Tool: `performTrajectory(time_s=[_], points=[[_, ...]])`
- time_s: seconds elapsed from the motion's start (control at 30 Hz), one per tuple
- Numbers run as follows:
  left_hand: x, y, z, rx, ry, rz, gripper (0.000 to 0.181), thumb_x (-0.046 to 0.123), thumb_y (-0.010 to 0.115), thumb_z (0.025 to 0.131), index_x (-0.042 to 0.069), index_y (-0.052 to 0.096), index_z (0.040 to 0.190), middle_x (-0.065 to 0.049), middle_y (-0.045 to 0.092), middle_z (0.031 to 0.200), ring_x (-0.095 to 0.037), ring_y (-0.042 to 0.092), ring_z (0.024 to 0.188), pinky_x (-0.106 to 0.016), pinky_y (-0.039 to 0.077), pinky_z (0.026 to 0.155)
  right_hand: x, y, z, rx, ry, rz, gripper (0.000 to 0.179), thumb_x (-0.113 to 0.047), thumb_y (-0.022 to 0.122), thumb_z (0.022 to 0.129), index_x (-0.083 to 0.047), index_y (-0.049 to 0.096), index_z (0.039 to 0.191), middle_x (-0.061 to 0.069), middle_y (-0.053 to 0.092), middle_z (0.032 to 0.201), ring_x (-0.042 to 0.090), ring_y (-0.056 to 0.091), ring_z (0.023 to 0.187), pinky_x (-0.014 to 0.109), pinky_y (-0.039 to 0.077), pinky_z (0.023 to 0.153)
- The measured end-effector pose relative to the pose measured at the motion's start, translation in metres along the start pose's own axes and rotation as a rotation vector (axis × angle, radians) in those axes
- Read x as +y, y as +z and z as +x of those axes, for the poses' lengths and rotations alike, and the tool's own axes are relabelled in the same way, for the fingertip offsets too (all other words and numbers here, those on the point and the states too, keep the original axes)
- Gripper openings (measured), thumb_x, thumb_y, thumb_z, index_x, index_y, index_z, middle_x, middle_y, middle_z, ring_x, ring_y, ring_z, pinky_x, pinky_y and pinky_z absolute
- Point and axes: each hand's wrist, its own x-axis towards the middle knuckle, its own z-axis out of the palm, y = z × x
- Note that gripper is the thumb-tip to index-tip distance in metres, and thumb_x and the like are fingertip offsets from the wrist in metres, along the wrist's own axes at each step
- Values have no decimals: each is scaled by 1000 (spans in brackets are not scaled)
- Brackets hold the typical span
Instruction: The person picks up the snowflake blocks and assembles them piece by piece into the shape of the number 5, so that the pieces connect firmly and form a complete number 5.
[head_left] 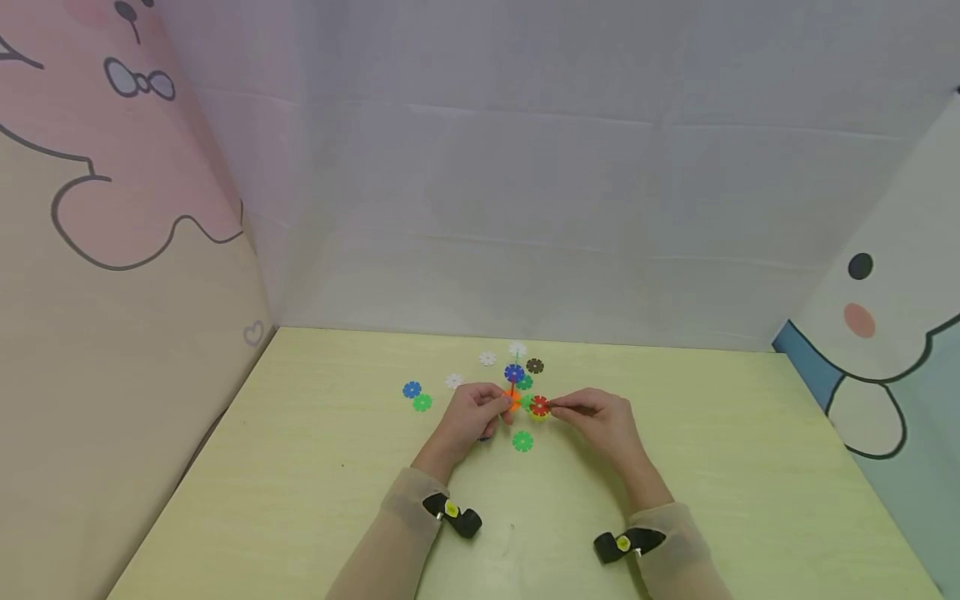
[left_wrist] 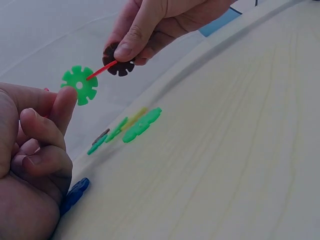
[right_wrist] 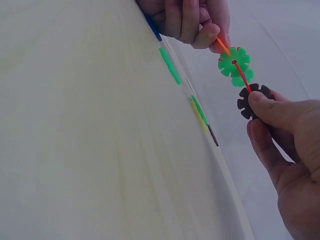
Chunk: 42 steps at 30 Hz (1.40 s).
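Between my two hands is a joined chain of notched plastic snowflake discs. My left hand pinches the orange disc at one end. A blue disc shows just beyond it, with a red piece between. Linked to the orange disc is a green disc, and a red disc slots into the green one, seen edge-on in both wrist views. Thumb and fingers of my right hand pinch a dark brown disc at the red disc's outer edge. The chain is held above the table.
Loose discs lie around the hands on the pale table: white, brown, blue and green ones. Another green disc lies nearer me. A dark blue disc is beneath my left hand. A cloth wall stands behind.
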Motion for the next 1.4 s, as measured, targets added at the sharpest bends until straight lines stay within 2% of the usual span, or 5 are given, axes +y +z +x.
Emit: performTrajectory(time_s=[0.43, 0.77, 0.9, 1.17, 1.4], points=[[1, -1, 0, 15, -17, -11, 14, 7, 71, 104, -1, 70, 92, -5, 73, 74, -7, 43, 47, -22, 35, 46, 4, 4, 1, 22, -35, 3, 13, -1, 90, 88, -9, 88, 98, 5, 83, 97, 10, 77, 88, 20, 60, 77], [0, -5, 0, 51, -18, -49, 18, 12, 69, 107, -4, 69, 98, -4, 72, 75, -9, 46, 47, -23, 38, 47, 0, 3, 2, -27, 69, -59, 36, -9, 89, 92, -8, 79, 127, 9, 79, 119, 20, 75, 96, 26, 60, 81], [2, -6, 0, 81, -10, -61, 16, 10, 69, 106, -3, 70, 98, -4, 72, 75, -9, 47, 48, -22, 39, 47, 1, 1, 3, -45, 124, -90, 36, -10, 89, 92, -9, 78, 126, 9, 78, 120, 21, 74, 98, 29, 60, 84], [4, -11, 0, 182, 28, -50, 16, 10, 69, 107, -2, 72, 97, -4, 71, 75, -9, 48, 50, -21, 40, 48, 2, 2, 2, -181, 218, -111, 27, -16, 87, 95, -9, 79, 121, 1, 77, 103, 17, 71, 93, 36, 57, 86], [8, -19, -1, 231, 9, -39, 14, 11, 70, 106, 0, 73, 98, -4, 71, 76, -10, 51, 51, -21, 42, 49, -3, 13, -2, -337, 162, -125, 32, -20, 90, 91, -11, 80, 120, -1, 74, 105, 16, 64, 91, 33, 54, 81]])
